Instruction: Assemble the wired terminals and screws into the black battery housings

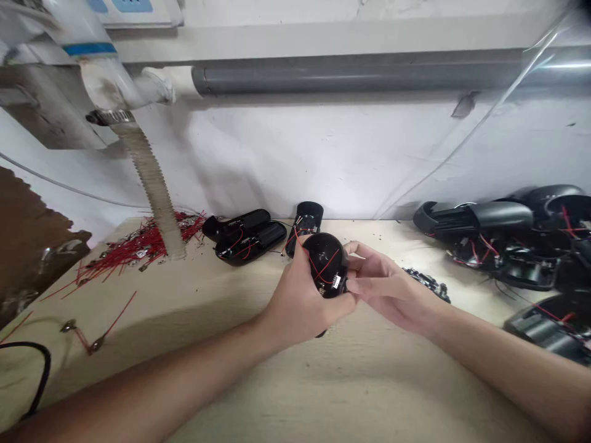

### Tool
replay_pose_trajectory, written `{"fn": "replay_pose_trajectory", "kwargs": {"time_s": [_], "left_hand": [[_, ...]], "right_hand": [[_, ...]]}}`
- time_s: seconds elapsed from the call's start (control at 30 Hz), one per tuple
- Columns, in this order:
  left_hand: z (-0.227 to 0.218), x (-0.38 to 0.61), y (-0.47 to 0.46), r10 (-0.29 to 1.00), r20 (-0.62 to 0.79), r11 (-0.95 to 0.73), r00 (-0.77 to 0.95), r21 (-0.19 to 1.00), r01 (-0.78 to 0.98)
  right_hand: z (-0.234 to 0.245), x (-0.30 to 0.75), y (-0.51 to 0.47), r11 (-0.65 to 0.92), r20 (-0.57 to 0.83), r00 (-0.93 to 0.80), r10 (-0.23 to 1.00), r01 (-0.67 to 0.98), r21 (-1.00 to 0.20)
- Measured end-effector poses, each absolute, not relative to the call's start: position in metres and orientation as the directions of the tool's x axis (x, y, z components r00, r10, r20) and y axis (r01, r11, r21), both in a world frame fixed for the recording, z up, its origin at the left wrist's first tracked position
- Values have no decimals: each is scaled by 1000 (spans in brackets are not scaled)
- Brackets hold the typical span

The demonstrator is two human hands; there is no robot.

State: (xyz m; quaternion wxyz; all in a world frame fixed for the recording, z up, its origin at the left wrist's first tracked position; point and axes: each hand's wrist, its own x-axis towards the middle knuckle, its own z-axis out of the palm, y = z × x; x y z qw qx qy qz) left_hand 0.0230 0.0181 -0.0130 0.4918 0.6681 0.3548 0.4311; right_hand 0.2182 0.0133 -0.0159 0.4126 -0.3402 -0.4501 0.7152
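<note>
My left hand [302, 301] is wrapped round a black plastic housing [325, 255], held above the table. Thin red wires cross the housing's rounded face, and a small white label shows near its lower right edge. At that right edge, the fingers of my right hand [392, 283] are pinched together against the housing. Whether a small part sits between those fingertips is hidden. Just behind, another black housing [308, 218] with a red wire stands on the table. Left of it lie black housing pieces [249, 240] with red wires.
A heap of red wires with small metal parts [143, 246] lies at the left, beside a ribbed hose [152, 178]. Several black housings [503, 218] are piled at the right. Small dark parts [429, 286] lie behind my right wrist. A grey pipe [323, 80] runs along the wall.
</note>
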Motion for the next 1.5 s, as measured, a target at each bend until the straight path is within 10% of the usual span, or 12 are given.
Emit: {"fn": "replay_pose_trajectory", "kwargs": {"time_s": [0.77, 1.5], "left_hand": [[-15, 22, 21, 890, 268, -310, 368, 949, 58], [-14, 23, 20, 870, 375, -421, 321, 903, 85]], "right_hand": [[-30, 214, 6, 46, 85, -166, 983, -227, -973], [-24, 217, 13, -118, -33, -295, 955, -275, -954]]}}
